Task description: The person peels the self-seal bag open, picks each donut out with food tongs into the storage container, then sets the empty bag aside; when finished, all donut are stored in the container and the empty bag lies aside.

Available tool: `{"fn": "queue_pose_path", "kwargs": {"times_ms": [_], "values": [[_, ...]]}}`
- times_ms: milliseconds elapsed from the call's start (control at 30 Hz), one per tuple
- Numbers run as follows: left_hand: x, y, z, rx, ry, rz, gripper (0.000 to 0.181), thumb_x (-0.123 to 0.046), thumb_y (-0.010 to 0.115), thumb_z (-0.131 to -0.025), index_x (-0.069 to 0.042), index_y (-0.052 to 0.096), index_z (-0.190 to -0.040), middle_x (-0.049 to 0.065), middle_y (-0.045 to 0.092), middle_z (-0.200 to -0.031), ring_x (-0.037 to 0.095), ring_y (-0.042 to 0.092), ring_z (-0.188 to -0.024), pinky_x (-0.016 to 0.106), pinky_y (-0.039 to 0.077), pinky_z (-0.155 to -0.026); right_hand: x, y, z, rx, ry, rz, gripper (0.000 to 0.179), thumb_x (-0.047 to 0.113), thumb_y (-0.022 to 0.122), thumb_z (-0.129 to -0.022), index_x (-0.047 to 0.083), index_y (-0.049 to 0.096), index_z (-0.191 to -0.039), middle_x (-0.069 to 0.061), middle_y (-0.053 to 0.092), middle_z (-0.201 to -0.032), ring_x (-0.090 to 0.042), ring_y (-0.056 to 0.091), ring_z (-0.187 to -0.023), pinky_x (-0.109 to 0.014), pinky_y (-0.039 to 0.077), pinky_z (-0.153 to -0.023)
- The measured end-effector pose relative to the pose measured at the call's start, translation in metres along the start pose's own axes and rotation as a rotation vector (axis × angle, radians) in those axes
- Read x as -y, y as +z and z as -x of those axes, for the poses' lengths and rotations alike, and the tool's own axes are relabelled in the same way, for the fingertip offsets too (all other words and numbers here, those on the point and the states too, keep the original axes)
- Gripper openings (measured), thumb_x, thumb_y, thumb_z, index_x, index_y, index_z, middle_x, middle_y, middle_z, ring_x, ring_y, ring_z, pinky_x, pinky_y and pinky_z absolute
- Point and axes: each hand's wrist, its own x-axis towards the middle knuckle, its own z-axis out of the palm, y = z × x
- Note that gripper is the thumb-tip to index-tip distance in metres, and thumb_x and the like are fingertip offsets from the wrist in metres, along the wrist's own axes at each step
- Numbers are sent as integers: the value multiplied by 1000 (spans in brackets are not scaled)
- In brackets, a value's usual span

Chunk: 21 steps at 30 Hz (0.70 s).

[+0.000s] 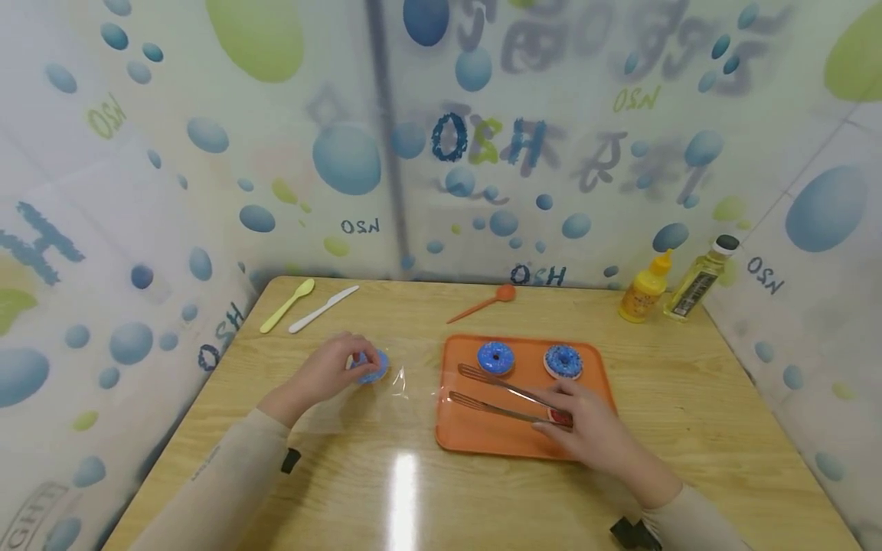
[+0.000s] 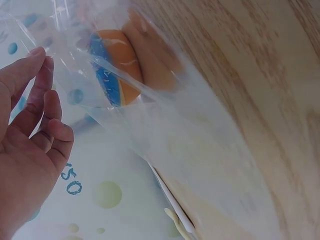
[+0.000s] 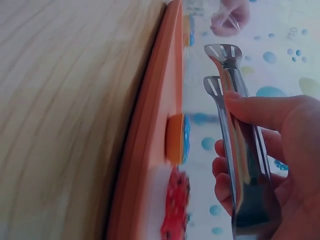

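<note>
My left hand [image 1: 338, 363] pinches the upper edge of a clear plastic bag [image 2: 210, 160] between thumb and forefinger. Inside the bag a blue-iced doughnut [image 2: 107, 75] rests, partly covered by the hand in the head view. My right hand [image 1: 592, 428] grips metal tongs [image 3: 245, 155], whose two slotted ends stand apart with nothing between them. Beneath the tongs is an orange tray [image 1: 482, 438]. Two blue doughnuts, one plain-looking [image 1: 485, 352] and one sprinkled [image 1: 575, 361], lie along its far side. A red-topped doughnut [image 3: 176, 207] is mostly hidden by the right hand.
A yellow-green spoon [image 1: 285, 308] and a white knife [image 1: 324, 310] lie at the far left. An orange spoon [image 1: 504, 293] is behind the tray. At the back right stand a yellow squeeze bottle [image 1: 642, 295] and an oil bottle [image 1: 696, 285]. Patterned walls [image 1: 289, 252] border the table.
</note>
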Motion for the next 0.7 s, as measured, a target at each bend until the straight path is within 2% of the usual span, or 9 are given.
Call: {"fn": "queue_pose_path", "kwargs": {"times_ms": [200, 467, 700], "values": [[-1, -1, -1, -14, 5, -13, 15, -10, 78, -92, -24, 74, -93, -11, 71, -94, 14, 57, -84, 32, 49, -76, 11, 10, -18, 18, 3, 42, 46, 29, 86, -87, 27, 72, -131, 2, 60, -96, -7, 49, -70, -19, 40, -57], [-2, -1, -1, -5, 0, -6, 12, -11, 77, -93, -23, 74, -95, -10, 71, -95, 16, 58, -86, 37, 51, -77, 21, 22, -35, 115, 63, 2, 46, 31, 81, -91, 28, 69, -136, 0, 56, -91, -4, 43, -69, -21, 40, -56], [-2, 1, -1, -3, 1, -9, 10, -13, 78, -93, -22, 75, -95, -11, 71, -94, 15, 57, -86, 33, 49, -77, 29, 32, -54, 147, 69, 56, 51, 32, 83, -89, 25, 68, -137, -1, 61, -103, -10, 50, -76, -21, 43, -59]]}}
